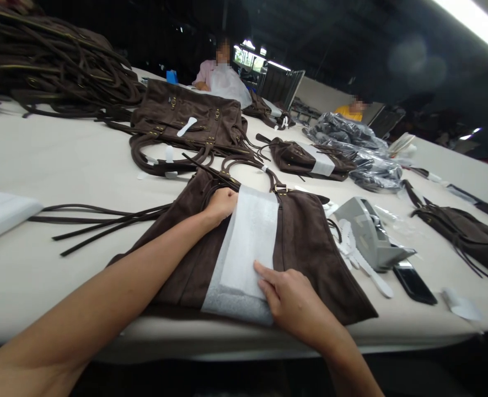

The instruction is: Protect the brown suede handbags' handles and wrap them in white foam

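A dark brown suede-like handbag [310, 242] lies in front of me at the table's near edge, its handles [268, 173] pointing away. A strip of thin white foam sheet [252, 237] runs down the middle of the bag, partly doubled over. My left hand [222, 205] is closed at the bag's top edge, just left of the strip; its fingertips are hidden. My right hand [291, 300] has closed on the strip's right side low on the bag, with index finger and thumb on the sheet and the other fingers tucked below.
Right of the bag stand a grey tape dispenser [363, 231], white strips [376, 278] and a phone [415, 281]. Beyond lie another handbag [189, 113], a foam-wrapped bag [297, 157] and plastic-wrapped bags [363, 149]. Bags [49, 66] pile at far left. Two people are at the back.
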### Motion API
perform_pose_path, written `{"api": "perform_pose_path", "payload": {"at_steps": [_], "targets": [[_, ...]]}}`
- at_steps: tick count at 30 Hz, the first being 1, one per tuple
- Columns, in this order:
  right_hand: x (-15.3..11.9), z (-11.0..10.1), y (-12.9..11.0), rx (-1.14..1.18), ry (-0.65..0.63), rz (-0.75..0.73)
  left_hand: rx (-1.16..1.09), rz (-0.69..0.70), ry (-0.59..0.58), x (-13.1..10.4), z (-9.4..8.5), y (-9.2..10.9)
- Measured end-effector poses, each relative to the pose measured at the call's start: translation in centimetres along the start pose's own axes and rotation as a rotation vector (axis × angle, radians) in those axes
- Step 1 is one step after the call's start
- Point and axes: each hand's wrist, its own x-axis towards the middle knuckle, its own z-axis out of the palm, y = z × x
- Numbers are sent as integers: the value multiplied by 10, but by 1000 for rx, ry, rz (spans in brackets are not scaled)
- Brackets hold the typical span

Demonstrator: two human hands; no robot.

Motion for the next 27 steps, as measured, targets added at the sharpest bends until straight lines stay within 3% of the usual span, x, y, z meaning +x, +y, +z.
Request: {"api": "perform_pose_path", "payload": {"at_steps": [3, 5, 7, 9, 10, 12, 14, 20, 24, 27], "targets": [[0, 1, 1, -2, 9, -6, 81, 82, 109, -8, -10, 13], [0, 1, 2, 2, 12, -9, 150, 260, 110, -24, -16, 25], [0, -1, 4, 13, 11, -26, 227, 521, -12, -45, -18, 34], [0, -4, 6, 29, 10, -58, 346, 729, -262, -68, -18, 35], [0, -5, 7, 34, 10, -71, 421, 769, -401, -79, -17, 32], [0, -6, 8, 40, 10, -72, 592, 769, -630, -94, -17, 23], [-1, -5, 9, 47, 19, -51, 717, 739, -733, -102, -18, 14], [-26, 5, 2, 102, 118, 20, 780, 733, -760, -102, -26, 9], [-53, 10, 3, 429, 223, 13, 780, 706, -776, -103, -26, 12], [-64, 12, 8, 610, 390, 61, 793, 675, -795, -103, -25, 14]]}}
